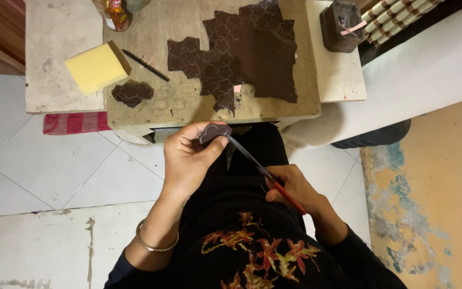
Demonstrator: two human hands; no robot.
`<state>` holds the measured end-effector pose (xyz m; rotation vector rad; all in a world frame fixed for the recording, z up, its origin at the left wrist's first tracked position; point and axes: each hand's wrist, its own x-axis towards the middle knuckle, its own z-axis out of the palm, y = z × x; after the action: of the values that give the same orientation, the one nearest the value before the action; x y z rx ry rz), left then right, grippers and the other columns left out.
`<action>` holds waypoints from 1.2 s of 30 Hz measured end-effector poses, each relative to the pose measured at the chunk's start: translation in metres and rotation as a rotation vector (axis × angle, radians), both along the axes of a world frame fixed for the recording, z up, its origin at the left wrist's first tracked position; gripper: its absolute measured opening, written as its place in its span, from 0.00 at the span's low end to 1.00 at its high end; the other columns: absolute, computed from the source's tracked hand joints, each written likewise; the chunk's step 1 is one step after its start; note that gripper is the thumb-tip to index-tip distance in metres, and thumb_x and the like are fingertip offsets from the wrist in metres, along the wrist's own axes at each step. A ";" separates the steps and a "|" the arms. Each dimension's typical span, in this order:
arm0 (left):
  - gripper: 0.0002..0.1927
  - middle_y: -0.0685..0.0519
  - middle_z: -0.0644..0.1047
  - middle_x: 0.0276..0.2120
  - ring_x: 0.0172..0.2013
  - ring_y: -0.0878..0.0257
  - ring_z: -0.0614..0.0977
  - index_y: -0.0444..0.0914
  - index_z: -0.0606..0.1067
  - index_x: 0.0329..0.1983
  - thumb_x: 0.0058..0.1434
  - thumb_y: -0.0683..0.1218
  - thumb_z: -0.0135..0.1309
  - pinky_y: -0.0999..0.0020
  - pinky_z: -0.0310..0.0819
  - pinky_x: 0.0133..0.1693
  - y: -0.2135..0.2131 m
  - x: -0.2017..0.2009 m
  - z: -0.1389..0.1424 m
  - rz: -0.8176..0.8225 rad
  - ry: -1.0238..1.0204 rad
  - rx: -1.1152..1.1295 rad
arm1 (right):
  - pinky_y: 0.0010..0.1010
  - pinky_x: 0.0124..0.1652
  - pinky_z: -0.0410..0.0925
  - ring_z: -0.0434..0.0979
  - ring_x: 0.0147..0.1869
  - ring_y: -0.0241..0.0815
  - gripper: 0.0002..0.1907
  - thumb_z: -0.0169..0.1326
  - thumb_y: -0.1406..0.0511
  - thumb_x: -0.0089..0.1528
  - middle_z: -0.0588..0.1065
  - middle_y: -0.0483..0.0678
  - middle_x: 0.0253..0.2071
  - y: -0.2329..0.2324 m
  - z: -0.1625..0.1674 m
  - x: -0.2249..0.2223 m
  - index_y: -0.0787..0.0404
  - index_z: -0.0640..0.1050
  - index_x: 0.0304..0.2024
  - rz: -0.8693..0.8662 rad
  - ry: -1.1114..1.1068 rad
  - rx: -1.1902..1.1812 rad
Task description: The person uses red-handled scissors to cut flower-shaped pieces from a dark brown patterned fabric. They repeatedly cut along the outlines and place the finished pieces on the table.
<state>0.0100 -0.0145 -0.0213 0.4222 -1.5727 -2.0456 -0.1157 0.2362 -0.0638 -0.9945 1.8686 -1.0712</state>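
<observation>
Nearest, the right hand [290, 187] gripped red-handled scissors [263, 171] — blades at a small scalloped brown leather piece [214, 131] pinched by the left hand [188, 160], just below the wooden bench [188, 101]. Beyond lay a large brown patterned leather sheet [252, 53] and a yellow sponge block [97, 67].

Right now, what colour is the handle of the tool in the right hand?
Red, seen in the head view: the handle in the right hand.

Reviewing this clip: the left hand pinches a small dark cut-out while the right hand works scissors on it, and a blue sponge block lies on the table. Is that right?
Not quite: the sponge block is yellow, not blue, as the head view shows. The rest holds: the left hand pinches the small dark cut-out and the right hand works the scissors.
</observation>
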 end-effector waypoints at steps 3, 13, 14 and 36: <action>0.12 0.53 0.84 0.42 0.41 0.70 0.83 0.33 0.81 0.48 0.61 0.32 0.61 0.75 0.80 0.46 0.000 -0.001 -0.001 -0.005 -0.036 0.030 | 0.26 0.24 0.54 0.57 0.25 0.29 0.40 0.63 0.32 0.48 0.62 0.38 0.20 -0.002 0.001 0.001 0.60 0.67 0.22 -0.025 -0.054 0.018; 0.08 0.53 0.83 0.37 0.36 0.70 0.82 0.33 0.80 0.44 0.62 0.33 0.59 0.76 0.78 0.41 0.005 -0.003 0.001 -0.011 -0.002 0.232 | 0.24 0.29 0.57 0.62 0.29 0.30 0.47 0.47 0.26 0.55 0.64 0.37 0.27 -0.009 0.034 0.001 0.60 0.75 0.49 0.067 -0.087 -0.153; 0.08 0.53 0.83 0.36 0.36 0.69 0.82 0.33 0.80 0.44 0.62 0.33 0.59 0.75 0.79 0.41 0.007 -0.003 0.002 -0.031 -0.005 0.245 | 0.25 0.30 0.58 0.62 0.30 0.31 0.47 0.48 0.27 0.56 0.64 0.38 0.28 -0.010 0.035 0.000 0.61 0.75 0.49 0.061 -0.085 -0.164; 0.08 0.52 0.81 0.32 0.30 0.70 0.81 0.33 0.74 0.41 0.62 0.33 0.61 0.76 0.79 0.33 0.029 -0.006 0.006 -0.068 0.005 0.251 | 0.29 0.34 0.62 0.66 0.35 0.37 0.46 0.42 0.27 0.60 0.66 0.43 0.31 -0.033 0.053 -0.001 0.63 0.73 0.45 0.211 -0.019 -0.149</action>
<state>0.0044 0.0141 -0.0150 0.4592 -1.3473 -2.3044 -0.1163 0.2027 -0.0105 -1.2327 1.6456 -1.0994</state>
